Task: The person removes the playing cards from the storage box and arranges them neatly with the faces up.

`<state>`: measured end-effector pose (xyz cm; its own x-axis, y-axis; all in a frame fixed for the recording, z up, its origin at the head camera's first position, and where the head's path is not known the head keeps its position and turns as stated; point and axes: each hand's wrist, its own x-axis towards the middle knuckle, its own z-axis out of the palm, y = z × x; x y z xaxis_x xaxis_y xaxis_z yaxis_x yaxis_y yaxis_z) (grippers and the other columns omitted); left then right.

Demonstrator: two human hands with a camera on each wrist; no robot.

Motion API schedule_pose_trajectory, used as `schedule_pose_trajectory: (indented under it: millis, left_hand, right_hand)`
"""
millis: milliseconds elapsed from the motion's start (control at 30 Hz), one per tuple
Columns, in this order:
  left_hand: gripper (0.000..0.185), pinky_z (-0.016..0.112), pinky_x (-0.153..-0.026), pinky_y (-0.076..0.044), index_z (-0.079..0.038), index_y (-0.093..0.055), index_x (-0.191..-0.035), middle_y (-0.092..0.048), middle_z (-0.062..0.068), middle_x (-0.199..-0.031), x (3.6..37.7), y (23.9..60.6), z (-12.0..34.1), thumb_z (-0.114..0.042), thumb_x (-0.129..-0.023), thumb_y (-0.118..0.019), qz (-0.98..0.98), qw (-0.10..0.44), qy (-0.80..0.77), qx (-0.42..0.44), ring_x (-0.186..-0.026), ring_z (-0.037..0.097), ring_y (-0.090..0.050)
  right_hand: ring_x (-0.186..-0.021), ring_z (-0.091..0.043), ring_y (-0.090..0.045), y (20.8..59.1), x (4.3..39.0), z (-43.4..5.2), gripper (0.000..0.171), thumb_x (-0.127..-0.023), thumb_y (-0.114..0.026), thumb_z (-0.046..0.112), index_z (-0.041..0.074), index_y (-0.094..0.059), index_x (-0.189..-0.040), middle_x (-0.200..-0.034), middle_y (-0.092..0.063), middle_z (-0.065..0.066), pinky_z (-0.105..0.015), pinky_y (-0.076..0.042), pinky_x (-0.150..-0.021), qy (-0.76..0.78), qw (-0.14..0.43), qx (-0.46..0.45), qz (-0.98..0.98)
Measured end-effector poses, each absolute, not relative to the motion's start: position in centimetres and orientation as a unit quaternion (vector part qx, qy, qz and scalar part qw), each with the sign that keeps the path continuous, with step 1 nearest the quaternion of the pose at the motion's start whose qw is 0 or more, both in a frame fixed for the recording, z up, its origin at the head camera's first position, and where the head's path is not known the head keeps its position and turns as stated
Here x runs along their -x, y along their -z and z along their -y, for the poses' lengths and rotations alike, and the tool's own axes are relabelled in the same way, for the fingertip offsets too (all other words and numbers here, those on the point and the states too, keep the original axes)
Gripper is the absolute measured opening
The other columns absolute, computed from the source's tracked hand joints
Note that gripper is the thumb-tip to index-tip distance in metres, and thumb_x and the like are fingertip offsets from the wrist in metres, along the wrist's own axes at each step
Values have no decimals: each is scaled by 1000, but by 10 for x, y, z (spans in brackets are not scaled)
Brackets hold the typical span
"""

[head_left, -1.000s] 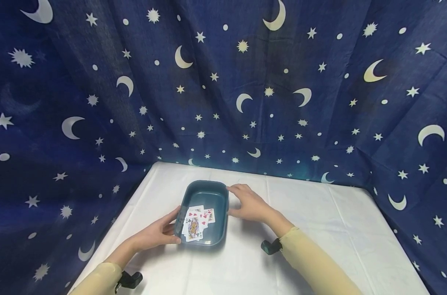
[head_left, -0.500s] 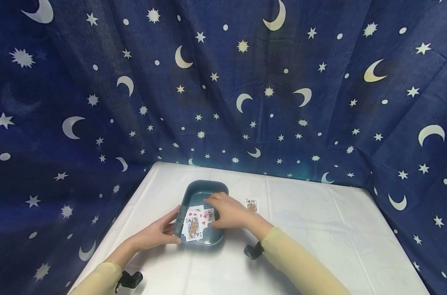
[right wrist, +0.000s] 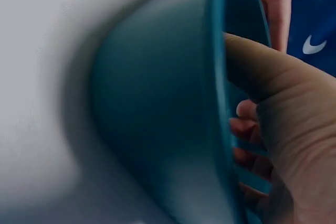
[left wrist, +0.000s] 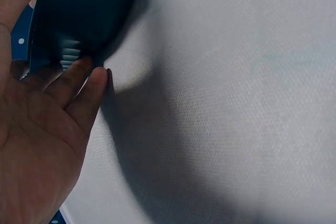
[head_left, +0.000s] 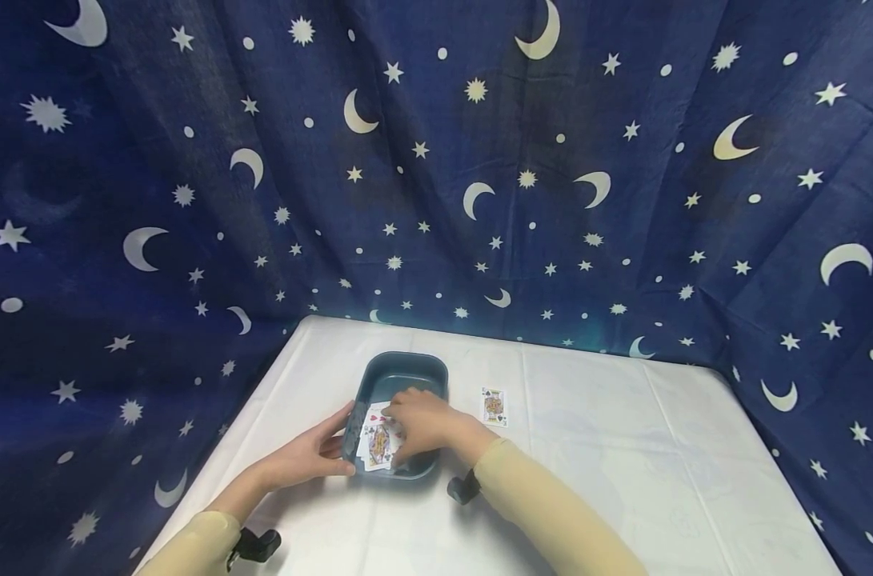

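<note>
A dark teal plastic tub (head_left: 410,364) stands on the table, with several overlapping playing cards (head_left: 378,444) at its near left. A face card with a club lies uppermost there. My left hand (head_left: 310,454) holds the tub's left side, thumb at the near corner and fingers against the outer wall. In the left wrist view, the fingertips meet the tub's lower edge. My right hand (head_left: 425,424) reaches over the right rim onto the cards, thumb apart from the bent fingers. In the right wrist view, the tub wall hides the cards.
A king of spades (head_left: 494,406) lies face up on the white tablecloth (head_left: 623,456), right of the tub. A dark blue curtain (head_left: 436,192) with moons and stars hangs behind and beside the table. Each forearm wears a small black camera mount.
My right hand has moved left from the tub's right side, in over the cards. The king of spades, hidden before, has come into view. My left hand keeps its place.
</note>
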<state>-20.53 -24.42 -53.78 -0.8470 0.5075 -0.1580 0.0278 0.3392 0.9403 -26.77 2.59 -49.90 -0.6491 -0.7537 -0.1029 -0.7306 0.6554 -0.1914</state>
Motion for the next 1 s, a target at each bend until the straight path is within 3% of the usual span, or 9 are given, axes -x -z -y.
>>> schedule_pose_trajectory:
  millis: [267,1000]
  left_hand:
    - [108,26,-110,-44,-15,-4,-166,-11,19,-170,207,539,244,-15,-90,-80,-781,227,-554,-177,-148,43,-30]
    - [108,27,-111,-43,-15,-4,-166,-11,19,-170,207,538,245,-15,-90,-80,-782,226,-554,-174,-149,43,-29]
  right_hand:
    - [-115,-11,-50,511,267,-19,86,-64,-89,66,24,-65,-136,-127,-59,9,-43,-44,-111,36,72,404,-911]
    - [-116,-11,-50,519,266,-15,88,-62,-89,67,24,-65,-135,-129,-58,9,-38,-46,-108,20,51,391,-919]
